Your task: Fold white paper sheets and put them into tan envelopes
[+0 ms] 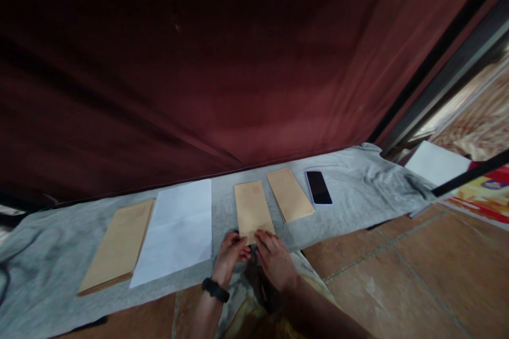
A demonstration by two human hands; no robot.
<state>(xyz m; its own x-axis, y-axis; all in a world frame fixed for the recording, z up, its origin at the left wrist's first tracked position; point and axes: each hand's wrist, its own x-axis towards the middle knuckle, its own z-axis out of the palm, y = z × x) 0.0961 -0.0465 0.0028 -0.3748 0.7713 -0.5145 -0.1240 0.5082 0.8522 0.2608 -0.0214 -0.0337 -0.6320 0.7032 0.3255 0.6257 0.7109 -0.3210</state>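
The left hand (229,255) pinches the near edge of the middle brown envelope (253,206) on grey cloth (358,198); the right hand's (277,260) fingers press its near-right corner, thumb grip unclear.

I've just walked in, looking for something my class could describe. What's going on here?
A person's left grip and right grip are both at the near end of a brown envelope on a grey cloth. To its left lie white paper and a stack of brown envelopes; to its right, a thinner envelope pile and a phone.
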